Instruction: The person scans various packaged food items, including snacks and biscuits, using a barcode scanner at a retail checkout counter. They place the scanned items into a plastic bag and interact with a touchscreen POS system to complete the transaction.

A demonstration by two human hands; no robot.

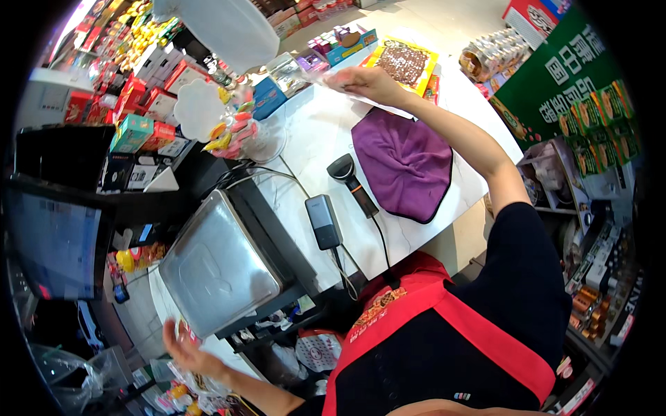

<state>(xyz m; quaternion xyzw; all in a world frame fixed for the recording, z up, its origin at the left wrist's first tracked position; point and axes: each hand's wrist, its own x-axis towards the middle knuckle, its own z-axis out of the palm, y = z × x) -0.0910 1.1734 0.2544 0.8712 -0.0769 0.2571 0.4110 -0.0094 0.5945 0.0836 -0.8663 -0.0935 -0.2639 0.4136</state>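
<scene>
My right hand (372,86) reaches over the far end of the white marbled counter (312,132). Its fingers are closed on a thin translucent plastic piece (323,79), blurred and partly hidden. Just beyond lies a yellow-edged tray of small brown pieces (403,62). A purple cloth (408,161) is spread under my right forearm. At the lower left, my left hand (192,353) is raised with fingers apart and holds nothing, near the corner of a weighing scale's steel plate (218,265). Between my hands lie a barcode scanner (354,184) and a grey power bank (323,221), both with cables attached.
A monitor (54,244) stands on the left. Candy in a clear holder (239,130), a blue box (269,98) and boxed goods (341,44) line the counter's far side. A large translucent container (223,31) juts in above. Hanging packets (598,127) are at the right.
</scene>
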